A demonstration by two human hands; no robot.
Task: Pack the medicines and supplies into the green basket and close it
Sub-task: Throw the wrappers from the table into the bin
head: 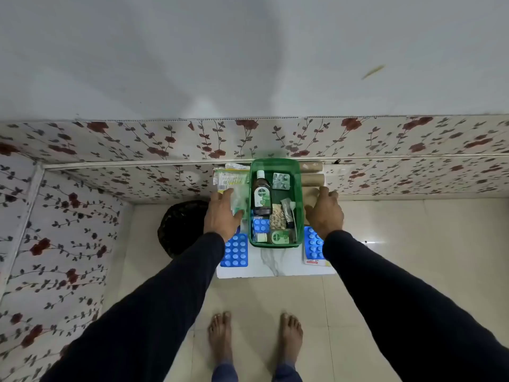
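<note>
Floral wall behind, white worktop [275, 267] mid-frame: green basket [298, 188] sits centre, part-filled. Your left hand [221, 216] spreads over a clear packet [237, 201], right hand [325, 213] curls on a brown roll [309, 198]. Lift both in next.

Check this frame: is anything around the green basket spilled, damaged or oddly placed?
Nothing looks spilled or damaged. The green plastic basket sits upright and open on the small white marble-patterned table, with the brown Dettol bottle lying flat inside. Two blue tablet blister sheets remain outside, simply unpacked.
</note>
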